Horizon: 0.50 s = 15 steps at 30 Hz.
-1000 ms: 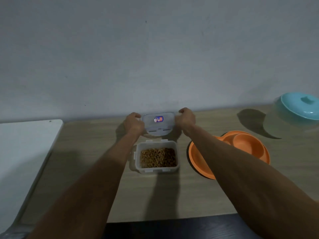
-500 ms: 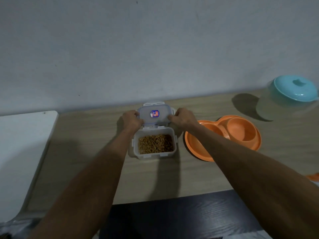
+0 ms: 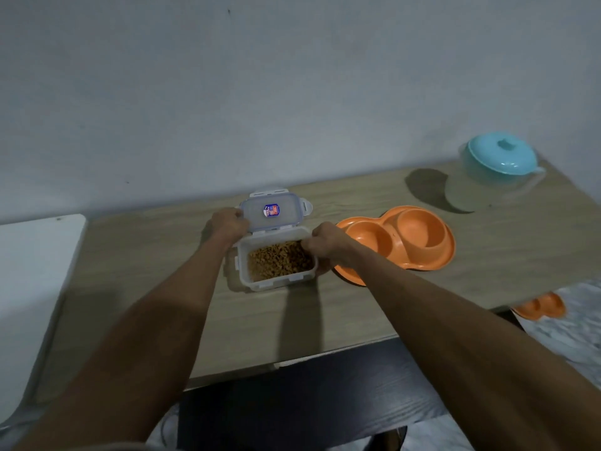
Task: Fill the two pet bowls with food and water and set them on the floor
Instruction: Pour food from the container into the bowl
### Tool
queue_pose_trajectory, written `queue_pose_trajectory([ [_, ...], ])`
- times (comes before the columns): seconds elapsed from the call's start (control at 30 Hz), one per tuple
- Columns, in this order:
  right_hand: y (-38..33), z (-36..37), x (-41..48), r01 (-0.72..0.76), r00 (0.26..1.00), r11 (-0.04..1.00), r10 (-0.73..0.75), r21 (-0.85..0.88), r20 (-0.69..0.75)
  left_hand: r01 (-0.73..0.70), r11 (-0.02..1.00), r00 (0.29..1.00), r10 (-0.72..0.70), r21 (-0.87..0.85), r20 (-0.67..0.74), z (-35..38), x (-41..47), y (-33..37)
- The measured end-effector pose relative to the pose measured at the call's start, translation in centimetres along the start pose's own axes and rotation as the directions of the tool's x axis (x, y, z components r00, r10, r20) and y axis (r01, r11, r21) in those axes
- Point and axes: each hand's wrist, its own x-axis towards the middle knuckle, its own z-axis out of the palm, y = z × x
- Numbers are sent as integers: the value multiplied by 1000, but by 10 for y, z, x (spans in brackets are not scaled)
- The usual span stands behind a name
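right grip (image 3: 325,244) on food container (image 3: 276,265), lid (image 3: 271,211) behind

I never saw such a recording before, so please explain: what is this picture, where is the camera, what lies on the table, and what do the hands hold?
There is no machine: a person wears a camera on the head, looking down at two bare arms. On the light wooden table stands a clear plastic box of brown pet kibble; its clear lid lies behind it. The left hand touches the lid, the right hand grips the box's rim. To the right lie an empty orange double pet bowl and a clear pitcher with a turquoise lid.
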Motion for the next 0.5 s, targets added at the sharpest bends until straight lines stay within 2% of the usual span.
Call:
queue_pose_trajectory([
  [0.07, -3, -14, -13, 1, 1000, 999, -1, 53, -1, -23, 1000, 1000, 22, 21, 6, 7, 20, -14],
  [0.13, -7, -34, -28, 18, 999, 996, -15, 91, -29, -33, 999, 999, 34, 35, -9, 0, -6, 1],
  [0.3, 0, -94, -54, 41, 981, 985, -8, 166, -193, -51, 998, 989, 54, 22, -137, 7, -59, 36],
  [0.4, 13, -126, -69, 65, 959, 978, -6, 199, -285, -148, 987, 983, 154, 69, -96, 38, -82, 50],
  [0.5, 31, -151, -80, 73, 929, 967, 23, 244, -370, -282, 955, 959, 281, 95, 25, 71, -111, 61],
])
